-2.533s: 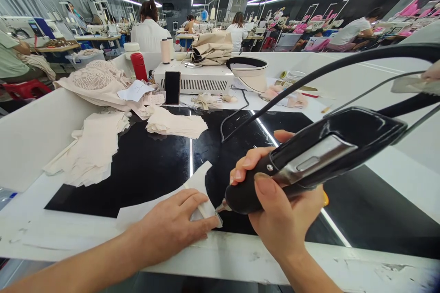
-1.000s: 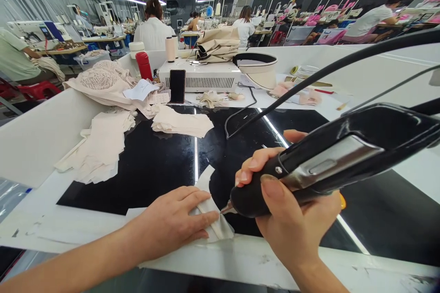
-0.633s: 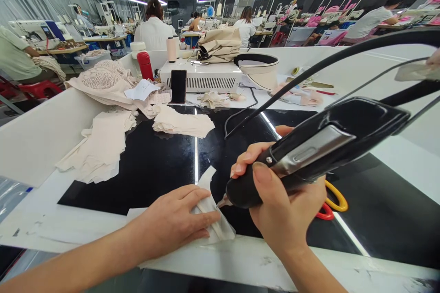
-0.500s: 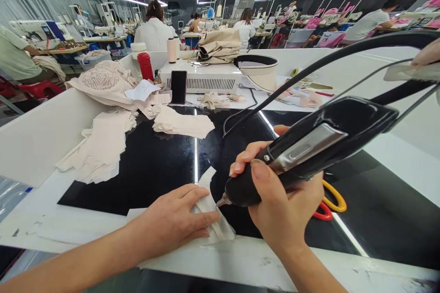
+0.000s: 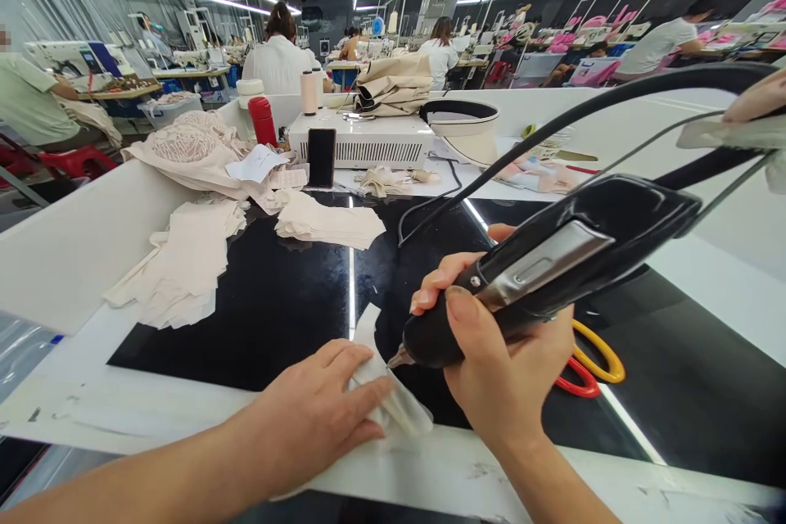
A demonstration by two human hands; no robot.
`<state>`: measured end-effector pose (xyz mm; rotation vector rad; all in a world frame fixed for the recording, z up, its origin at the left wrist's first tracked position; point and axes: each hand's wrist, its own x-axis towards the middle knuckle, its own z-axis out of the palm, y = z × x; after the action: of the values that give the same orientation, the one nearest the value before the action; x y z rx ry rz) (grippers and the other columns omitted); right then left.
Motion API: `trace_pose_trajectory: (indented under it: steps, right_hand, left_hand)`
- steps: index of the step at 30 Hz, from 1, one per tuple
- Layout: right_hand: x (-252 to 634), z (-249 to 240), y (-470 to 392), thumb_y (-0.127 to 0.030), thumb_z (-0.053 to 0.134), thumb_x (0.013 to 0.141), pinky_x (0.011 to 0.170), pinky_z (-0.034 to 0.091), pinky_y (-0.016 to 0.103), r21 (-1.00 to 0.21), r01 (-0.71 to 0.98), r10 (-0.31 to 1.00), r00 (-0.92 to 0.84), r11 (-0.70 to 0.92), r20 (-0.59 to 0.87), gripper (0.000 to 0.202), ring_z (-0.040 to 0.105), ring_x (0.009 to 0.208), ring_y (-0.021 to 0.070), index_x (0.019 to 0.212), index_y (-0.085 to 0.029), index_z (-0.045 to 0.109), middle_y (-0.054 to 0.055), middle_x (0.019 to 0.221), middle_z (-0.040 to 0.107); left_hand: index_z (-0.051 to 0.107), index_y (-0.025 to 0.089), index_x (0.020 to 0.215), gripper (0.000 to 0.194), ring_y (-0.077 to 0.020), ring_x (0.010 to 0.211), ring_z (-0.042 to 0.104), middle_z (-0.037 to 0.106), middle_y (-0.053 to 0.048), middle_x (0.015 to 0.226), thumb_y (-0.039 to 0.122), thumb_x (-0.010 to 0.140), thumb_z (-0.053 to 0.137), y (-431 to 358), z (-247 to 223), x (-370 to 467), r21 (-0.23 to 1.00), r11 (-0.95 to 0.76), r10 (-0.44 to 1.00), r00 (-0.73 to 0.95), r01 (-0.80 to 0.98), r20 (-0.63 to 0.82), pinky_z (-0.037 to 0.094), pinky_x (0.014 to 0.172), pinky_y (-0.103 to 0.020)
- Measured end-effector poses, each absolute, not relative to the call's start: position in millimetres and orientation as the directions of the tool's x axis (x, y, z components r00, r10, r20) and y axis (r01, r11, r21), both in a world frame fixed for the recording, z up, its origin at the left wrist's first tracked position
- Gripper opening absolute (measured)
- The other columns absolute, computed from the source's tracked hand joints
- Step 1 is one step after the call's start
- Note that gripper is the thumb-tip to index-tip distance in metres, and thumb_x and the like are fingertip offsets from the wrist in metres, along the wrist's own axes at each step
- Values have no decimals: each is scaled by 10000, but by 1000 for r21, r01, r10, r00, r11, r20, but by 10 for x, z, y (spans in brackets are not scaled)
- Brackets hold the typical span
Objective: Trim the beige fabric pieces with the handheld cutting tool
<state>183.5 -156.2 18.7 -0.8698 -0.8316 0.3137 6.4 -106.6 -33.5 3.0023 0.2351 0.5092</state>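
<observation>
A black corded tool [image 5: 553, 262] with a metal lever is gripped in my right hand [image 5: 503, 344], and its narrow metal tip points down-left. That tip meets the edge of a small pale fabric piece [image 5: 408, 408] near the front edge of the black mat [image 5: 276, 295]. My left hand [image 5: 325, 401] lies over the fabric with its fingers slightly apart, pressing it down; part of the cloth is hidden beneath them. Red and yellow scissor handles [image 5: 598, 352] show just right of my right hand, their blades out of sight.
Pale fabric stacks lie at the left [image 5: 187, 262] and back middle [image 5: 328, 219]. Behind stand a phone [image 5: 321, 157], a red bottle [image 5: 262, 121] and a white box [image 5: 362, 139]. The tool's thick cable [image 5: 589, 102] arches rightward. Several people sit at machines beyond.
My left hand has shifted slightly, and the fabric's lower end has moved a little to the right. The tool stays in my right hand, its rear end slightly lower left.
</observation>
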Motion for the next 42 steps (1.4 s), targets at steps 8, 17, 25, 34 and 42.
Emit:
trace_pose_trajectory:
  steps: [8, 17, 25, 34, 42]
  right_hand:
    - [1857, 151, -1566, -280, 881, 847, 581, 585, 281, -772, 84, 563, 634, 630, 530, 313, 646, 611, 128, 1083, -296, 676, -56, 841, 718]
    - [1845, 191, -1579, -314, 903, 829, 496, 573, 274, -778, 81, 566, 640, 623, 520, 451, 645, 560, 140, 1192, -306, 636, -53, 811, 714]
    - [1849, 188, -1593, -374, 936, 818, 508, 563, 281, -784, 72, 562, 658, 616, 502, 493, 629, 581, 145, 1219, -317, 656, -46, 805, 710]
    - [1845, 224, -1586, -381, 959, 799, 521, 570, 290, -790, 77, 555, 670, 609, 493, 502, 648, 577, 152, 1204, -310, 671, -40, 789, 709]
    - [1836, 176, -1465, -362, 915, 859, 571, 595, 257, -775, 84, 560, 643, 627, 523, 449, 667, 612, 124, 1241, -328, 681, -61, 834, 720]
  left_hand:
    - [687, 116, 1166, 246, -225, 1214, 682, 723, -146, 1219, 135, 1124, 446, -520, -267, 259, 171, -981, -10, 906, -90, 422, 585, 1104, -362]
    - [729, 134, 1164, 252, -205, 1086, 719, 759, -116, 1156, 207, 1140, 489, -358, -361, 258, 300, -935, -68, 924, -191, 377, 614, 999, -314]
    - [701, 191, 1267, 259, -213, 1137, 710, 731, -99, 1222, 304, 1156, 496, -330, -316, 165, 212, -960, -113, 947, -183, 301, 586, 1013, -299]
    - [677, 214, 1269, 202, -217, 1192, 689, 697, -94, 1286, 316, 1133, 567, -360, -360, 130, 131, -977, -124, 950, -167, 287, 590, 1007, -296]
    - [683, 221, 1272, 235, -220, 1166, 693, 692, -93, 1314, 343, 1147, 525, -350, -433, 144, 150, -975, -113, 947, -164, 300, 579, 1001, -292]
